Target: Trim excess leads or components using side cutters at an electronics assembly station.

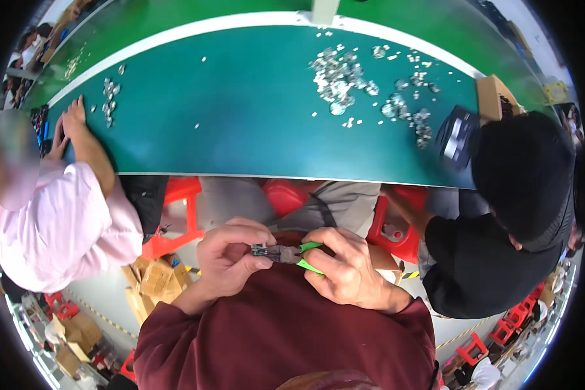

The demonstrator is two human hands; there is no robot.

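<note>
Close to my body, in front of the table edge, my left hand [233, 257] pinches a small electronic part [259, 249] between thumb and fingers. It looks like a little green circuit board with metal bits; its details are too small to make out. My right hand [343, 268] is closed round the green handles of a pair of pliers [285, 254]. The metal jaws point left and meet the part at my left fingertips. Whether the jaws are clamped on it, I cannot tell.
The green table [253, 123] carries a large pile of small metallic parts [337, 77], with more scattered at right and left. Co-workers sit close on both sides. A dark case [458, 138] and a cardboard box [494, 97] stand at the right. Red stools [400, 224] are under the table.
</note>
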